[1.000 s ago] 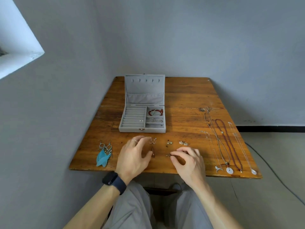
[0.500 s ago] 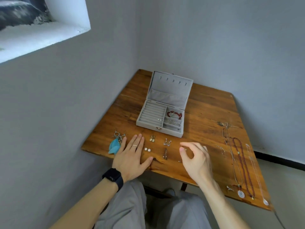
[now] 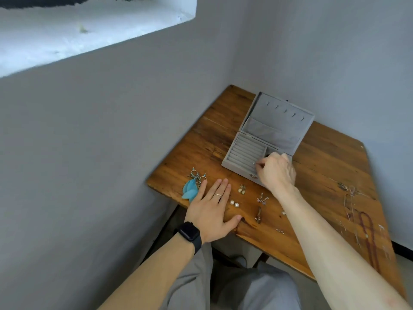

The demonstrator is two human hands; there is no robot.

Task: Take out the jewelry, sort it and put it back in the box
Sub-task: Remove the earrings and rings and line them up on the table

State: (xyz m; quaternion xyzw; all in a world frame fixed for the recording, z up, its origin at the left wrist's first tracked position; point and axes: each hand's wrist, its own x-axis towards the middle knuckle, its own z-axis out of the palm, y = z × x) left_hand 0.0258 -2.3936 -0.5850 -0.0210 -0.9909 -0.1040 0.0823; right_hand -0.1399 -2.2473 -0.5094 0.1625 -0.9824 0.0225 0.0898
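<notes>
Small bare room, likely domestic. Corner at 12 o'clock: two plain grey painted walls (image 3: 111, 153) meet behind a worn wooden table (image 3: 324, 175). Deep whitewashed window sill (image 3: 89, 30) at 10 o'clock. Black skirting (image 3: 402, 249) at 4 o'clock. Grey jewelry box (image 3: 277, 121) open on the table.

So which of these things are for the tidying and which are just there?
For the job: grey jewelry box, small silver piece pinched by the right hand, blue feather earrings, pearl earrings, necklaces.
Just there: black watch, window ledge, ring worn on the left hand.
</notes>
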